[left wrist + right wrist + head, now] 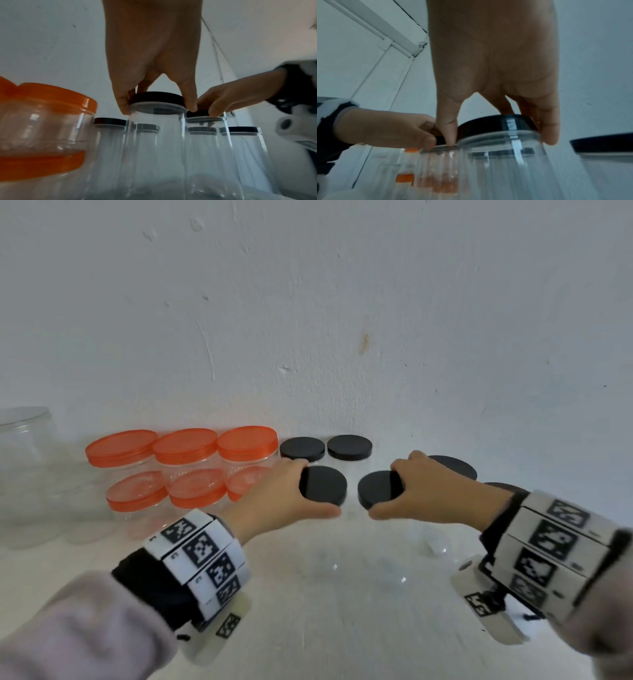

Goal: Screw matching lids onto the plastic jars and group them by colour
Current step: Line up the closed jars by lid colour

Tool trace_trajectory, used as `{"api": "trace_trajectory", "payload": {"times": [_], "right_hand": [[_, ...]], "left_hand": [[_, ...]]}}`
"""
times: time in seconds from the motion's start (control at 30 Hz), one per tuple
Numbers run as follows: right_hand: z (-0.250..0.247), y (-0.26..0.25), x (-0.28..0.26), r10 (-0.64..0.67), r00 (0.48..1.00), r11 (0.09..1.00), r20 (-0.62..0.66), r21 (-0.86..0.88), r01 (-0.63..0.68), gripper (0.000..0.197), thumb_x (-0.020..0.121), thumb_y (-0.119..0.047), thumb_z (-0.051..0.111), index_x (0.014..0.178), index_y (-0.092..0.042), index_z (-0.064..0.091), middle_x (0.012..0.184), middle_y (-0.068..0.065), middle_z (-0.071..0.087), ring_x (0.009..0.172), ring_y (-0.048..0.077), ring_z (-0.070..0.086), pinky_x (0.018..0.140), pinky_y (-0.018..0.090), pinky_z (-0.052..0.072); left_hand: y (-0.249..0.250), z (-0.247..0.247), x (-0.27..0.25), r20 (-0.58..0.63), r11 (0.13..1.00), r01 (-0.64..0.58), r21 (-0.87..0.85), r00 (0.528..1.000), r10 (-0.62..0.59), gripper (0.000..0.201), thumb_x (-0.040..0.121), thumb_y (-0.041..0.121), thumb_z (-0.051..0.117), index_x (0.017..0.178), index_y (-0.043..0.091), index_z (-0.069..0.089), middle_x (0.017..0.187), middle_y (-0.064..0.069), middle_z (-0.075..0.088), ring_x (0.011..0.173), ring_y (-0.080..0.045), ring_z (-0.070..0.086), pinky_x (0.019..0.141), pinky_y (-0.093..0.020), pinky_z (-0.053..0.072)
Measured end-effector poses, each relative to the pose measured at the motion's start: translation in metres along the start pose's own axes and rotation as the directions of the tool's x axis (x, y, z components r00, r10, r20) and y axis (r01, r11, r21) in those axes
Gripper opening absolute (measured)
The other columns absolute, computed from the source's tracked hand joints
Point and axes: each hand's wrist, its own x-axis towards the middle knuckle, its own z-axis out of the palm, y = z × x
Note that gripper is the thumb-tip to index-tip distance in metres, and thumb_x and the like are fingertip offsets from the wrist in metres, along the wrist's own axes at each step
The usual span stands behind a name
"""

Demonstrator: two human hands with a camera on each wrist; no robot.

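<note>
Left hand (274, 494) grip pinching black lid (323, 485), right hand (435, 491) pinching neighbouring black lid (378, 488), clear jars beneath, seemingly touching.

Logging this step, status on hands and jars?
Left hand grips black lid, right hand grips second black lid. Both lids on clear jars. Orange-lidded jars grouped left. Nothing in the way.

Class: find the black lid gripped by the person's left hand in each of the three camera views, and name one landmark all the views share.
Head: the black lid sits centre, under the left hand.
Left wrist: centre, topping the nearest clear jar.
Right wrist: only a sliver at left of centre, beside the fingers.
Shared landmark: the orange-lidded jars.
</note>
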Motion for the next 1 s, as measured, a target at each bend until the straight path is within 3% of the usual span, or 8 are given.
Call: {"api": "trace_trajectory", "payload": {"times": [0.17,0.27,0.37,0.5,0.57,0.7,0.8,1.0], "right_hand": [[0.020,-0.010,0.034,0.054,0.990,0.986,-0.133,0.161,-0.032,0.044,0.074,-0.050,0.070,0.080,-0.018,0.042,0.099,0.000,0.036,0.078,0.014,0.039,0.059,0.024,0.032],[0.029,-0.011,0.048,0.079,0.981,0.976,-0.176,0.214,-0.040,0.049,0.075,-0.049,0.070,0.097,-0.014,0.044,0.103,0.002,0.036,0.094,0.020,0.043,0.069,0.027,0.038],[0.035,-0.011,0.056,0.093,0.980,0.965,-0.178,0.257,-0.045,0.058,0.074,-0.049,0.071,0.110,-0.014,0.044,0.108,0.003,0.039,0.101,0.021,0.044,0.073,0.028,0.039],[0.039,-0.010,0.062,0.097,0.978,0.956,-0.186,0.292,-0.039,0.054,0.075,-0.046,0.071,0.109,-0.011,0.047,0.107,0.003,0.040,0.101,0.021,0.046,0.072,0.028,0.040],[0.039,-0.009,0.063,0.090,0.978,0.952,-0.187,0.303,-0.030,0.051,0.075,-0.045,0.071,0.107,-0.011,0.049,0.108,0.003,0.041,0.101,0.022,0.047,0.072,0.027,0.040],[0.040,-0.011,0.067,0.061,0.984,0.953,-0.169,0.304,-0.007,0.051,0.077,-0.045,0.070,0.110,-0.009,0.052,0.111,0.005,0.044,0.104,0.023,0.049,0.081,0.033,0.048],[0.040,-0.012,0.068,0.047,0.984,0.953,-0.170,0.302,0.007,0.050,0.078,-0.045,0.069,0.108,-0.008,0.053,0.112,0.006,0.046,0.105,0.024,0.049,0.083,0.034,0.049],[0.038,-0.015,0.065,0.047,0.987,0.958,-0.157,0.285,0.000,0.054,0.080,-0.045,0.069,0.115,-0.008,0.052,0.116,0.008,0.048,0.108,0.024,0.048,0.086,0.034,0.048]], "left_hand": [[-0.016,0.010,0.027,-0.111,0.988,0.113,-0.104,0.986,-0.124,0.071,0.067,0.050,0.081,0.119,0.010,0.054,0.114,-0.002,0.054,0.097,-0.016,0.054,0.058,-0.019,0.032],[-0.015,0.016,0.033,-0.165,0.982,0.060,-0.180,0.982,-0.090,0.049,0.068,0.038,0.083,0.104,0.013,0.061,0.099,-0.002,0.059,0.093,-0.017,0.057,0.064,-0.027,0.046],[-0.016,0.021,0.036,-0.184,0.968,0.084,-0.236,0.974,-0.129,0.050,0.066,0.034,0.085,0.101,0.009,0.059,0.100,-0.006,0.061,0.093,-0.021,0.059,0.071,-0.034,0.050],[-0.018,0.029,0.037,-0.202,0.966,0.103,-0.237,0.967,-0.153,0.053,0.067,0.037,0.084,0.100,0.008,0.055,0.100,-0.006,0.055,0.094,-0.021,0.053,0.065,-0.026,0.036],[-0.018,0.030,0.037,-0.229,0.966,0.064,-0.252,0.966,-0.124,0.047,0.068,0.033,0.084,0.097,0.009,0.056,0.095,-0.005,0.055,0.093,-0.020,0.053,0.066,-0.026,0.037],[-0.016,0.029,0.035,-0.236,0.959,0.050,-0.281,0.964,-0.119,0.050,0.069,0.030,0.083,0.106,0.008,0.058,0.106,-0.006,0.060,0.101,-0.022,0.056,0.084,-0.041,0.049],[-0.017,0.029,0.034,-0.262,0.946,-0.059,-0.319,0.965,-0.029,0.040,0.072,0.017,0.080,0.104,0.001,0.064,0.100,-0.011,0.067,0.096,-0.026,0.062,0.085,-0.048,0.049],[-0.029,0.033,0.039,-0.220,0.937,0.038,-0.348,0.968,-0.121,0.064,0.069,0.035,0.082,0.123,0.015,0.054,0.121,-0.004,0.058,0.114,-0.021,0.054,0.095,-0.043,0.048]]}}
